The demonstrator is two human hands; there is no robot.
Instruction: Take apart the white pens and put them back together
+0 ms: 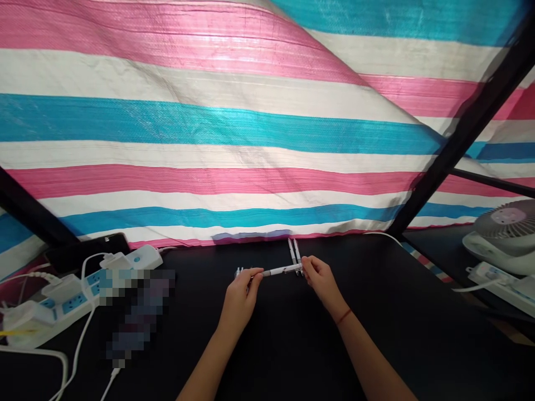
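A white pen (276,271) is stretched level between my two hands, above the black tabletop (288,340). My left hand (243,292) pinches its left end between thumb and fingers. At the other end, my right hand (320,278) grips it with fingertips closed; a red string circles that wrist. Just behind the held pen, two more white pens (295,250) lie side by side, pointing away from me, their near ends partly covered by the held pen and my right hand. Some small white tips (239,271) show behind my left hand; the rest of them is hidden.
On the left lies a long white power strip (75,301) with plugs and trailing white cables. Beside it is a blurred-out device (144,314) on a cable. A dark phone (94,250) leans at the back left. At far right stand a fan (504,234) and another power strip (501,284).
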